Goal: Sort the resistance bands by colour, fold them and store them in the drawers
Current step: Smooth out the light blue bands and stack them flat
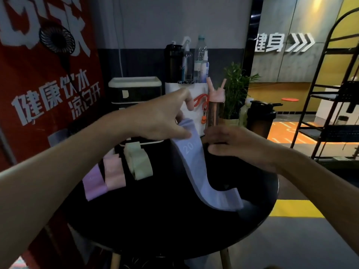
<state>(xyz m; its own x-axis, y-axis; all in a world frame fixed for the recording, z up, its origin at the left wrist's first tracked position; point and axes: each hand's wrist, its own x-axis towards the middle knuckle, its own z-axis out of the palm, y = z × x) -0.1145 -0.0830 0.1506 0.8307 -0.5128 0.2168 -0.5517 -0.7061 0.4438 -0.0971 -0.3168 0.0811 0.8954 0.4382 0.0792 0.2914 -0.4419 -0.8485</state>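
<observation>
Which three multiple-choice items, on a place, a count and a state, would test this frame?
1. Where is the pale green band? A in a drawer; B on the black table, beside the pink band; C on the floor.
2. How many bands lie unheld on the table? A one; B three; C six.
3. What is the left hand doing? A resting flat; B gripping a bottle; C pinching the lavender band marked 20.
B: it lies on the tabletop. B: purple band, pink, green. C: thumb clamps its raised end.

Dim, soft-focus foreground; brighter background right; wide-angle edge distortion.
</observation>
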